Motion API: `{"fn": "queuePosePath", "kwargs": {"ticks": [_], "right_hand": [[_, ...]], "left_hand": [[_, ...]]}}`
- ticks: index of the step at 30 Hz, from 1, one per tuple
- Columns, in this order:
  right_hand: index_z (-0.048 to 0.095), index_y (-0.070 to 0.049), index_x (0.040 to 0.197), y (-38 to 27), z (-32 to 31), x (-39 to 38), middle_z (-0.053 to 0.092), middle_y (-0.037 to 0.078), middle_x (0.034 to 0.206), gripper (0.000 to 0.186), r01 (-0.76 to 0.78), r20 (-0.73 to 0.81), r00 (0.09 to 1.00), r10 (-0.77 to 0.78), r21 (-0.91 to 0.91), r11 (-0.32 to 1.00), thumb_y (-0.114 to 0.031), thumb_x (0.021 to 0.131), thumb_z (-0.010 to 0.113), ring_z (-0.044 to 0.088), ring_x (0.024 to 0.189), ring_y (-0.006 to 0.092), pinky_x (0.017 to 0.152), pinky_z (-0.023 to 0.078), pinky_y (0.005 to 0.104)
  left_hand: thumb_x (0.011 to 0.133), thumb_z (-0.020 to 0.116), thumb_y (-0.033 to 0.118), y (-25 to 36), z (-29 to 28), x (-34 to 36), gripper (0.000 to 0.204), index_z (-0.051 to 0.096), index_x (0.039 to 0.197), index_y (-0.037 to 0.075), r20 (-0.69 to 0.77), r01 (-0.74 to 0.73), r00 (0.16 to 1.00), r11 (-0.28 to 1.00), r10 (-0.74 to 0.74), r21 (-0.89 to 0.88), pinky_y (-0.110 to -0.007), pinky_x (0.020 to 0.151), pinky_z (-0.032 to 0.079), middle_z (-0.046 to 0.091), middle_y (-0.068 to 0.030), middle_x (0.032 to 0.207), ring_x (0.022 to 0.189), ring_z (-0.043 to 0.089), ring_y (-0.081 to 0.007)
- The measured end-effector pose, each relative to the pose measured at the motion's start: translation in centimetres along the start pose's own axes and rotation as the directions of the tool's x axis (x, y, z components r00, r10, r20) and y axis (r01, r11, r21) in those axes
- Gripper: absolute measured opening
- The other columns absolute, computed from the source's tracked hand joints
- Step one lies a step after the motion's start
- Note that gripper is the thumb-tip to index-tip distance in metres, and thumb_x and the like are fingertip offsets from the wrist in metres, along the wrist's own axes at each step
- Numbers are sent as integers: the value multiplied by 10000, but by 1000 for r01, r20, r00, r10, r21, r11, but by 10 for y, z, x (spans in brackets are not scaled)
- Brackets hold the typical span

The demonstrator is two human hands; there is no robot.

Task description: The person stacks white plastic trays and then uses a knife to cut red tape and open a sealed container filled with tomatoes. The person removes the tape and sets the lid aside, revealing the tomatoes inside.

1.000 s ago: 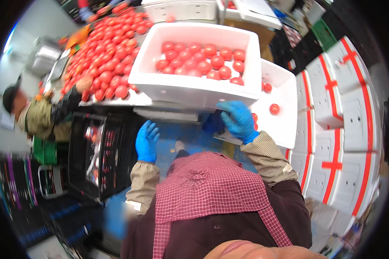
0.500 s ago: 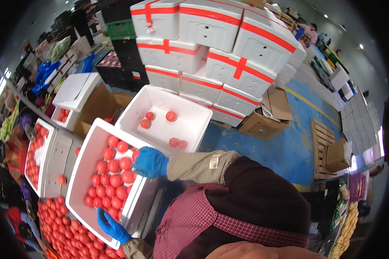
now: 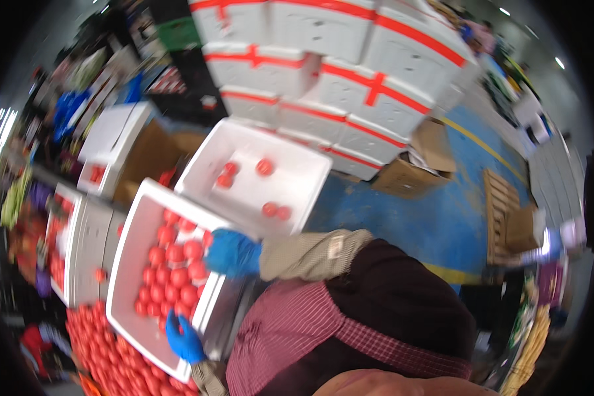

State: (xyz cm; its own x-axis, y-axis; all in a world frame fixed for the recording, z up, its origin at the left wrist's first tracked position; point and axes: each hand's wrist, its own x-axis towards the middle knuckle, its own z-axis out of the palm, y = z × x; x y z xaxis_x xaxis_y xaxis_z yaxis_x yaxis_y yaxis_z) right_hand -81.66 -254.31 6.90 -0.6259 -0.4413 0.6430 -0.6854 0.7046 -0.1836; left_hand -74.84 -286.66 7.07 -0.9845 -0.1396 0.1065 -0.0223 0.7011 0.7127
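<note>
A white foam box [image 3: 127, 264] in front of me holds a layer of red tomatoes [image 3: 171, 274]. My right hand [image 3: 232, 253], in a blue glove, reaches over the box's right rim. Its fingers are curled against a tomato [image 3: 208, 238] at the edge of the layer, partly covered by the hand. My left hand [image 3: 186, 339], gloved in blue too, hovers over the near end of the box. Its fingers are apart, and no tomato shows in it. Behind stands a second white foam box [image 3: 297, 165] with several tomatoes spread over its floor.
Stacked foam boxes with red tape [image 3: 257, 69] rise behind. A heap of loose tomatoes [image 3: 122, 356] lies at lower left, beside another tomato box [image 3: 82, 251]. Open cartons [image 3: 409, 175] and a wooden pallet [image 3: 499, 204] stand on the blue floor at right. Other people work at far left.
My left hand has moved slightly up and right, toward the tomatoes, with its fingers still apart. My right hand stays at the same tomato. The whole view has shifted a little and blurred.
</note>
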Motion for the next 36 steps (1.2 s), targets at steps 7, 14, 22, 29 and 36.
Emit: {"fn": "queuePosePath", "kwargs": {"ticks": [7,14,22,29,36], "right_hand": [[706,-152,894,-10,2,4,644,68,743,94,-46,192,979,65,-102,994,-216,904,639,641,723,309,828,512,519],[713,-161,838,-14,9,12,593,72,685,86,29,-23,999,-33,-169,985,-173,915,677,607,667,299,829,520,468],[796,-158,1038,-4,16,2,664,70,763,204,50,63,997,-39,-178,983,-111,950,617,638,744,282,928,515,445],[792,-140,934,-12,13,3,633,105,707,196,30,62,998,-15,-244,969,-128,916,597,630,715,331,873,519,480],[730,-108,823,-17,5,11,640,136,727,131,32,0,999,-33,-225,974,-155,903,638,631,717,344,755,516,468]], "left_hand": [[915,758,166,-6,-6,-6,312,722,1212,77,-207,-226,950,973,232,52,-383,861,554,718,-150,1097,974,705,-312],[893,716,86,2,-55,-70,274,726,1167,85,-352,-365,881,928,316,-81,-409,827,556,720,-126,1054,943,690,-322],[935,671,127,-93,-72,-175,286,717,1216,98,-56,-67,997,962,54,-263,-413,846,562,719,-147,1071,962,698,-329],[967,662,138,-144,-46,-225,303,699,1256,55,74,211,977,881,-199,-424,-373,941,542,712,-165,1178,1075,699,-281],[978,665,170,-149,-3,-282,337,678,1279,21,193,433,901,794,-387,-427,-368,995,529,701,-177,1241,1150,678,-265]]}}
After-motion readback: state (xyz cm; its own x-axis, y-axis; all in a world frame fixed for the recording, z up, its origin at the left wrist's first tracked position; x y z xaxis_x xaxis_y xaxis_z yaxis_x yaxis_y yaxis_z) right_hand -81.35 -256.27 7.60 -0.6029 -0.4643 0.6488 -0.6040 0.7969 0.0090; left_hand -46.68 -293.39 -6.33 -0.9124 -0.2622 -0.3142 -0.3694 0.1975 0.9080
